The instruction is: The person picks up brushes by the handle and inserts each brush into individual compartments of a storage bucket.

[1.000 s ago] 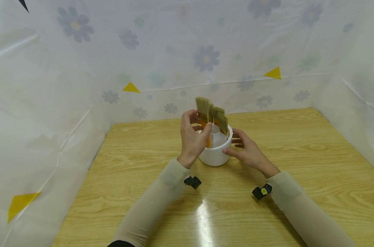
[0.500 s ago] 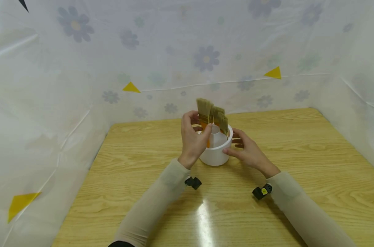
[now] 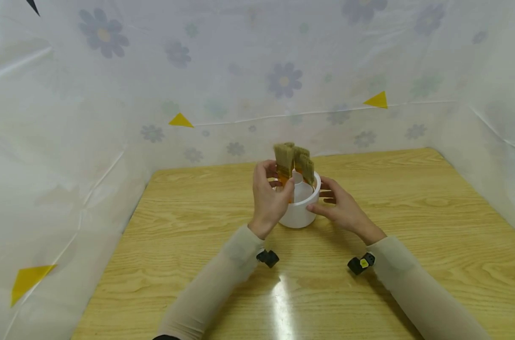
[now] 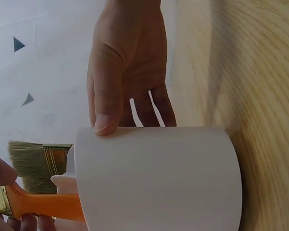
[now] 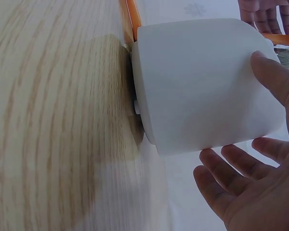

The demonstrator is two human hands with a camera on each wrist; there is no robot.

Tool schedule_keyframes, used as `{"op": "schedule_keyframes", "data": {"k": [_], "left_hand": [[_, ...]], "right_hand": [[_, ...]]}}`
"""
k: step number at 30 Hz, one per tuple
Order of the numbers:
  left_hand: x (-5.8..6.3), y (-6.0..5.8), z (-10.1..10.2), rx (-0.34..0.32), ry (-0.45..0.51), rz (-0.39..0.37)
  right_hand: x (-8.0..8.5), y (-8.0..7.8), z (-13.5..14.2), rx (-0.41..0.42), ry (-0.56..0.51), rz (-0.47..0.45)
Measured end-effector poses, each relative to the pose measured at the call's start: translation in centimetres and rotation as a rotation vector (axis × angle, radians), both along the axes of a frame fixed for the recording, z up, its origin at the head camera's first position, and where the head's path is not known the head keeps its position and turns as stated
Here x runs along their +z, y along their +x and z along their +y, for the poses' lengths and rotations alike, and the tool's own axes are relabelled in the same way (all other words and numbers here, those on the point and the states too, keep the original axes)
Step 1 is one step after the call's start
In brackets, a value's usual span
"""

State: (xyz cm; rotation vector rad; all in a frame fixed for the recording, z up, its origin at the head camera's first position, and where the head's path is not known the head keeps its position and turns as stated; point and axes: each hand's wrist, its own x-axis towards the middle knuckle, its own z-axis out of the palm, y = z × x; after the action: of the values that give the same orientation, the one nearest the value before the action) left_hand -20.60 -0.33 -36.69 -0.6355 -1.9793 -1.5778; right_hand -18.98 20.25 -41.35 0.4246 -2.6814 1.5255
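Note:
My left hand pinches a flat paintbrush between thumb and fingers near its metal collar. Its pale bristles point up, and the orange handle runs down into a white round pot with inner dividers. On the pot's right side, my right hand grips the wall, thumb on the near side and fingers around the far side. More paintbrushes stand bristles up in the back of the pot. The lower end of the held handle is hidden inside.
The pot stands on a wood-grain table. White flowered sheeting rises behind and at both sides, with yellow triangles on it. In the right wrist view an orange strip shows beside the pot's base.
My left hand and its paintbrush have moved lower and slightly right, so the brush sits deeper in the pot. The right hand and the pot have stayed in place.

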Motion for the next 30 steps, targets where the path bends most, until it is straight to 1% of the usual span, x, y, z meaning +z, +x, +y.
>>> {"op": "schedule_keyframes", "data": {"k": [10, 15, 25, 30], "left_hand": [[-0.5, 0.2, -0.1, -0.008, 0.012, -0.023], [-0.6, 0.3, -0.2, -0.001, 0.0, -0.035], [-1.4, 0.2, -0.2, 0.032, -0.011, -0.035], [-1.7, 0.2, -0.1, 0.046, -0.04, -0.037]], "right_hand": [[0.0, 0.0, 0.0, 0.0, 0.006, 0.02], [-0.1, 0.0, 0.0, 0.003, 0.005, 0.02], [0.0, 0.0, 0.0, 0.005, 0.006, 0.018], [0.0, 0.0, -0.1, 0.002, 0.013, 0.013]]}}
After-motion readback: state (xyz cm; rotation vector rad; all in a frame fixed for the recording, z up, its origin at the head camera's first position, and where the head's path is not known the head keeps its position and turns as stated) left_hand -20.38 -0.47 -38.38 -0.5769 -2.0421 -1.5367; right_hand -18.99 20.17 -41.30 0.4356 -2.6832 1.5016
